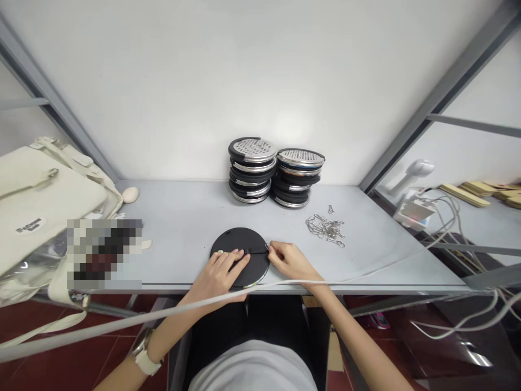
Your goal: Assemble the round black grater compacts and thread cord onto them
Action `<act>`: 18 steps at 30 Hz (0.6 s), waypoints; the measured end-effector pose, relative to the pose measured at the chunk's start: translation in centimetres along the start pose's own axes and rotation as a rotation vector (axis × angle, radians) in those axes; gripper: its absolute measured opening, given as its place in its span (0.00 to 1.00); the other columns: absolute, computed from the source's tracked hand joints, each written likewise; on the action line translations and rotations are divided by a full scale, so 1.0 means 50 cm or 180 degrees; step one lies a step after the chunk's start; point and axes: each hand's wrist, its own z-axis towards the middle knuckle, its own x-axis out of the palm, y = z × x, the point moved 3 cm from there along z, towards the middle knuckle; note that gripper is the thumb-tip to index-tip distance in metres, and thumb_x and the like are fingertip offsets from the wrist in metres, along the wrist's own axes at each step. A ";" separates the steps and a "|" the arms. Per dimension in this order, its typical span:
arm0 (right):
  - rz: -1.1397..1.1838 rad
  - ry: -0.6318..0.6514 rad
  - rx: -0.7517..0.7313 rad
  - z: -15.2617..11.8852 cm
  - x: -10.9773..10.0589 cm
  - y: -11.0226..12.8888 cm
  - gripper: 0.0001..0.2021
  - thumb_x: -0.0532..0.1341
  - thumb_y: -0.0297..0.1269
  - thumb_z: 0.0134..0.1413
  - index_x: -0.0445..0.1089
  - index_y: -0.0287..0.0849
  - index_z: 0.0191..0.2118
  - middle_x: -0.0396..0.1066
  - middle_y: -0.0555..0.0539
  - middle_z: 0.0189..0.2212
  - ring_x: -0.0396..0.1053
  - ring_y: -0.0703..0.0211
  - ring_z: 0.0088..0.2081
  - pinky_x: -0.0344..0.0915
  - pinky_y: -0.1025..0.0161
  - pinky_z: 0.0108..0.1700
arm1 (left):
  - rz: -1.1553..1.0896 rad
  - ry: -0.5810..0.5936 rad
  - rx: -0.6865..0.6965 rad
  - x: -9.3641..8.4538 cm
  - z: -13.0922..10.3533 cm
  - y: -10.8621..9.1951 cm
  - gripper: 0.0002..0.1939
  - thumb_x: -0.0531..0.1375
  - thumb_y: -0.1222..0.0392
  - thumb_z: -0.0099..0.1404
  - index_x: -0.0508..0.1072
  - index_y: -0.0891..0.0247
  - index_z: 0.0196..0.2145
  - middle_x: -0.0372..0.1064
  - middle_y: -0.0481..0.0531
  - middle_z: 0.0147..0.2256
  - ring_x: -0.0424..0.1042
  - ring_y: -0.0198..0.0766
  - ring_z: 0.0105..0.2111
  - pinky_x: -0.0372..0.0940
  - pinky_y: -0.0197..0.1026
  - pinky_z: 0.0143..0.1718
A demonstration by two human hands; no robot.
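Head view: black disc (240, 255) flat on the counter (183, 217), near the front edge. Left hand (222, 271) open, palm down, pressing the disc. Right hand (288, 259) pinched shut on a small metal clip (267, 246) at the disc's right rim. Loose clip pile (325, 228) right of it. Two stacks of discs (274, 171) by the wall. White bag (40, 201) far left.

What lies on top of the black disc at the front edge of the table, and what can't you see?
On the black disc lie a black strap and the left hand, pressing flat. The right hand pinches the strap's end at the rim. The disc's surface beneath the left hand is hidden.
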 end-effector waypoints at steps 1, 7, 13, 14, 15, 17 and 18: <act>0.0007 -0.0002 0.0002 0.000 0.000 0.000 0.15 0.50 0.35 0.59 0.53 0.42 0.21 0.54 0.56 0.16 0.53 0.68 0.19 0.48 0.69 0.25 | 0.0003 0.0018 -0.0002 0.000 0.000 0.000 0.35 0.63 0.54 0.57 0.59 0.67 0.60 0.63 0.64 0.55 0.62 0.53 0.55 0.58 0.53 0.53; 0.0016 -0.0011 0.0004 -0.002 0.000 -0.001 0.13 0.51 0.33 0.56 0.51 0.42 0.21 0.53 0.56 0.16 0.53 0.68 0.20 0.48 0.69 0.25 | 0.0038 0.0085 -0.0044 0.002 -0.002 0.000 0.36 0.63 0.54 0.57 0.58 0.67 0.60 0.62 0.63 0.56 0.61 0.52 0.56 0.57 0.53 0.54; 0.0024 0.0018 -0.0044 -0.003 0.000 -0.001 0.13 0.49 0.35 0.60 0.52 0.43 0.23 0.53 0.56 0.17 0.54 0.67 0.20 0.48 0.69 0.26 | 0.0052 0.0058 -0.0032 0.001 -0.002 0.001 0.35 0.63 0.54 0.58 0.59 0.67 0.60 0.63 0.64 0.55 0.62 0.53 0.55 0.57 0.53 0.54; 0.0008 0.0016 -0.0070 -0.002 -0.001 -0.001 0.13 0.48 0.35 0.61 0.52 0.43 0.24 0.54 0.56 0.17 0.54 0.67 0.20 0.49 0.69 0.26 | 0.0046 0.0057 -0.0033 0.001 -0.002 0.001 0.35 0.62 0.53 0.58 0.59 0.67 0.60 0.63 0.64 0.55 0.62 0.52 0.55 0.57 0.52 0.54; -0.0013 0.0015 -0.0098 -0.002 -0.001 0.000 0.13 0.47 0.36 0.62 0.53 0.43 0.25 0.55 0.55 0.18 0.55 0.67 0.20 0.49 0.68 0.26 | 0.0041 0.0048 -0.0035 0.001 -0.002 0.001 0.35 0.62 0.53 0.58 0.59 0.67 0.60 0.63 0.64 0.55 0.62 0.52 0.55 0.57 0.52 0.54; -0.0061 0.0009 -0.0132 0.000 -0.001 0.001 0.13 0.46 0.36 0.63 0.54 0.43 0.26 0.57 0.54 0.19 0.56 0.66 0.21 0.49 0.68 0.27 | 0.0040 0.0035 -0.0044 0.001 -0.003 0.001 0.34 0.62 0.53 0.59 0.59 0.67 0.60 0.63 0.63 0.55 0.62 0.51 0.55 0.57 0.52 0.54; -0.0081 0.0011 -0.0127 0.000 -0.001 0.001 0.14 0.46 0.36 0.63 0.54 0.43 0.25 0.57 0.54 0.19 0.56 0.66 0.21 0.49 0.68 0.27 | 0.0041 0.0031 -0.0042 0.002 -0.003 0.001 0.34 0.62 0.53 0.59 0.59 0.67 0.60 0.63 0.63 0.55 0.62 0.51 0.55 0.57 0.51 0.54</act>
